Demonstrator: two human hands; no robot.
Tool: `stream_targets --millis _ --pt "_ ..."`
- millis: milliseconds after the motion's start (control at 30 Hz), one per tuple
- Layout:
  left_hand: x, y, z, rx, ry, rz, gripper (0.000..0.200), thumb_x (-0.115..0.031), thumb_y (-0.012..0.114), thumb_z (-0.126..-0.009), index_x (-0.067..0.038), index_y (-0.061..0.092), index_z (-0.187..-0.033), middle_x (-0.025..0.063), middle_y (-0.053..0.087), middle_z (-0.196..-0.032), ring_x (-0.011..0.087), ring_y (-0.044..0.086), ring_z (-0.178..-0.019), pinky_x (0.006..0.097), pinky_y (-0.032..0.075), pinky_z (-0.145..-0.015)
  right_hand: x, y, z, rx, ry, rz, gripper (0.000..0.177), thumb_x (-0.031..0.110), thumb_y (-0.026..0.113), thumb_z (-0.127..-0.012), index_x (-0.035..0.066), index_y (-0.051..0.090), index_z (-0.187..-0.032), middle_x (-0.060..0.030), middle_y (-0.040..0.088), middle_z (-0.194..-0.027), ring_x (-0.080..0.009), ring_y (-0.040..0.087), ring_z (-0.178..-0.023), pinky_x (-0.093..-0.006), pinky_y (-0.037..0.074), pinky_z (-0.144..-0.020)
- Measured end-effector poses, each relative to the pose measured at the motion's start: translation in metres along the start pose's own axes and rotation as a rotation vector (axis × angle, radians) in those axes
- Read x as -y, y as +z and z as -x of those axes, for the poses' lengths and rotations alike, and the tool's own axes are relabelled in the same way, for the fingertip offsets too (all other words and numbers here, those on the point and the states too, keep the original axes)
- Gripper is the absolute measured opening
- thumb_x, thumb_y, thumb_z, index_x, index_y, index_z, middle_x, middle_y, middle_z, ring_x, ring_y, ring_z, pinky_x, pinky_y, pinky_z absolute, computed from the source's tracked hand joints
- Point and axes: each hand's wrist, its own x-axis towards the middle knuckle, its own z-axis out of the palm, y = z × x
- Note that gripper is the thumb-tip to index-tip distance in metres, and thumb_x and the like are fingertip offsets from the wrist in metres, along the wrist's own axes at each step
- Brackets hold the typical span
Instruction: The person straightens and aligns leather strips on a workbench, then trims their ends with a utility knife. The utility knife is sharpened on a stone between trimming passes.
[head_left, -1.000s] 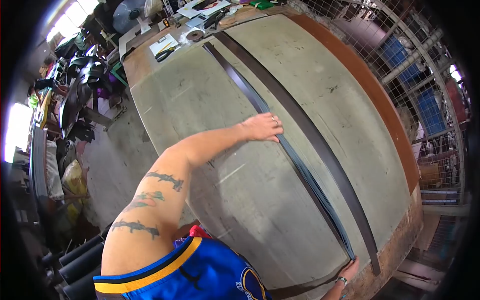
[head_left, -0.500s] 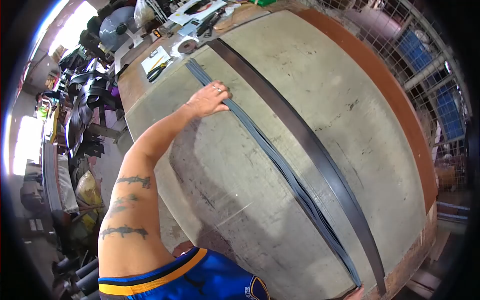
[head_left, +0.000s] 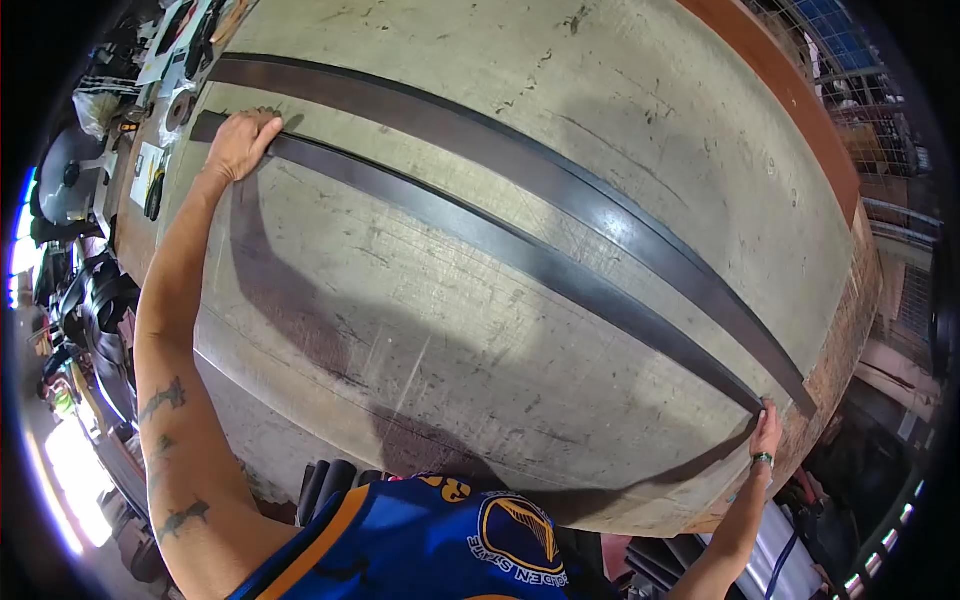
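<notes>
A long, dark bundle of thin strips lies broad face up across the worktable, bowed by the lens. My left hand is closed over it near its left end, fingers across the far edge and thumb to the right. At the opposite end, my right hand grips the tip of the bundle close to the table's right edge. Just beyond lies a second, wider dark strip stack, roughly alongside and touched by neither hand.
The worn grey tabletop carries scratches and marks. A brown strip runs along its far edge. Pliers and a tape roll lie on the left side. Wire mesh stands beyond the far right corner.
The bundle has turned from showing its bluish layered edges to lying with its dark broad face up. My view has swung round, and my right hand now shows much more fully.
</notes>
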Motion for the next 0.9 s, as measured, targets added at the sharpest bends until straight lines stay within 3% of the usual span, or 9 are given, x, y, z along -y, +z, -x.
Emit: stream_targets --millis 267,367,467,667,767,900 --pt "0.01 0.003 -0.011 0.051 -0.152 -0.107 0.061 -0.052 0.042 -0.11 0.001 0.074 -0.112 0.0254 0.072 -0.116 0.0446 0.064 -0.114 0.0518 0.049 -0.099 -0.006 -0.011 -0.002 0.122 0.052 0.007 0.029 0.024 0.051 -0.11 0.011 0.064 -0.132 -0.017 0.068 -0.127 -0.0409 0.061 -0.121 -0.0499 0.047 -0.104" --pt "0.051 0.008 -0.016 0.032 -0.024 -0.053 0.061 -0.051 0.042 -0.11 0.002 0.072 -0.115 0.029 0.071 -0.114 0.0481 0.064 -0.108 0.0542 0.049 -0.092 0.003 -0.015 -0.008 0.174 0.086 0.034 0.03 0.028 0.049 -0.111 0.013 0.063 -0.133 -0.014 0.066 -0.13 -0.0376 0.057 -0.128 -0.0506 0.042 -0.11" --pt "0.074 0.015 -0.027 0.059 -0.014 -0.081 0.061 -0.051 0.041 -0.11 0.001 0.071 -0.115 0.0308 0.07 -0.107 0.0511 0.064 -0.103 0.0544 0.049 -0.087 0.016 -0.021 -0.017 0.222 0.144 0.026 0.032 0.032 0.047 -0.112 0.014 0.063 -0.133 -0.0111 0.065 -0.129 -0.0354 0.057 -0.124 -0.0495 0.042 -0.11" --pt "0.04 0.009 -0.028 0.087 -0.064 -0.069 0.06 -0.054 0.042 -0.109 -0.002 0.069 -0.116 0.0293 0.07 -0.106 0.0506 0.064 -0.104 0.0537 0.05 -0.088 0.001 -0.015 -0.014 0.161 0.088 0.026 0.03 0.032 0.046 -0.112 0.017 0.064 -0.132 -0.0089 0.066 -0.128 -0.0346 0.058 -0.122 -0.0506 0.042 -0.109" --pt "0.038 0.02 -0.026 0.013 -0.099 -0.073 0.057 -0.053 0.045 -0.108 -0.002 0.068 -0.121 0.0263 0.07 -0.115 0.048 0.064 -0.109 0.0519 0.05 -0.091 0.002 -0.02 -0.014 0.202 0.079 0.08 0.035 0.035 0.049 -0.111 0.017 0.063 -0.138 -0.0129 0.065 -0.131 -0.0372 0.058 -0.124 -0.052 0.043 -0.109" --pt "0.043 0.026 -0.021 -0.255 0.08 -0.124 0.054 -0.046 0.058 -0.104 -0.002 0.063 -0.135 0.0198 0.065 -0.133 0.0407 0.062 -0.122 0.0475 0.049 -0.102 0.018 -0.021 -0.001 -0.057 0.012 0.032 0.057 0.044 0.064 -0.102 0.01 0.057 -0.147 -0.0217 0.061 -0.141 -0.0418 0.055 -0.132 -0.0534 0.042 -0.111"
